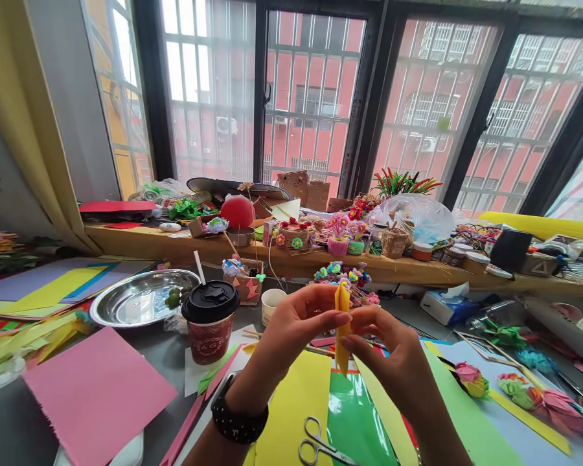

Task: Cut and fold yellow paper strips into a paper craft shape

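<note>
Raised above the middle of the table, my left hand [304, 317] pinches a narrow folded piece of yellow paper [341, 353] between thumb and fingers. On its other side, my right hand [388, 340] grips the same piece with thumb and fingertips. The paper hangs upright between the two hands. Below them lie a yellow sheet [291, 395], a glossy green sheet [352, 401] and small metal scissors [315, 443]. A black band is around my left wrist.
To the left are a lidded cup [210, 330] with a straw, a metal tray [140, 294] and pink paper [102, 395]. A white paper cup [271, 307] stands behind my left hand. Paper flowers [471, 378] lie at right. Crafts crowd the windowsill [291, 265].
</note>
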Demonstrator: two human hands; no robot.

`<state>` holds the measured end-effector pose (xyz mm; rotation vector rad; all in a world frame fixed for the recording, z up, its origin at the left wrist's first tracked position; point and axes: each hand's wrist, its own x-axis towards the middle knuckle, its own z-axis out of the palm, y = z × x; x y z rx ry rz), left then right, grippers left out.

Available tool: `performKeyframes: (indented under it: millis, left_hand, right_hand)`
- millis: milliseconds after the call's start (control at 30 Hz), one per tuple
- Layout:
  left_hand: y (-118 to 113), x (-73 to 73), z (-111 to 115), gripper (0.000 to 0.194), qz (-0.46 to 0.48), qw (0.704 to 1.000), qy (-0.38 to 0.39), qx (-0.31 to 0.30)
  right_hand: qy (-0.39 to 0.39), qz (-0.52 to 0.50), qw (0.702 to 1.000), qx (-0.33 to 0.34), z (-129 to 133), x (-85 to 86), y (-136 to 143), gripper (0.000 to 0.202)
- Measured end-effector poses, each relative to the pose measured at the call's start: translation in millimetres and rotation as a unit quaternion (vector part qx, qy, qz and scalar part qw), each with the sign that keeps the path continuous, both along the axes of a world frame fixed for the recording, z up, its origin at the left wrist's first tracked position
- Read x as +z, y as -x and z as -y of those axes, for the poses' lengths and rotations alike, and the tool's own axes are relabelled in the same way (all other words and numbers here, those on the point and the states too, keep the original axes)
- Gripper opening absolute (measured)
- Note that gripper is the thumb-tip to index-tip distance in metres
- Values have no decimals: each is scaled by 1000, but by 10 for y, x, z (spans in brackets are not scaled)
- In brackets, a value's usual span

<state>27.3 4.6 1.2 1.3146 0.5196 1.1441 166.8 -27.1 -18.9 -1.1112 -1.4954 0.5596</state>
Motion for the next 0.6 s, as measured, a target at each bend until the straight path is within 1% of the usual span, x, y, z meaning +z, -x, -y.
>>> performKeyframes:
  millis: [100,133,200,300,367,500,600]
  left_hand:
    - [25,8,8,22,-20,1000,0,9]
    - [27,7,8,22,-23,1000,2,15]
    - [17,-2,4,21,-31,999,3,29]
    - [-25,-23,-8,20,-62,997,-5,37]
    - [-56,-36,-9,20,-91,995,-16,44]
    - [-95,-49,14,21,-121,989,-48,73]
    - [-105,-46,36,24,-120,987,-50,90]
  right_hand:
    - [16,-26,999,16,-13,-1,-38,22]
    - [16,-36,999,13,-18,-4,-44,22]
    - [0,-52,999,-15,-25,-17,-44,22]
    - [-52,-47,994,-85,-27,-45,-24,20]
    - [-87,-31,989,-117,-23,-59,-13,18]
    - [-165,19,975,-148,-5,-59,2,13]
    - [-237,67,955,-169,1,-60,16,12]
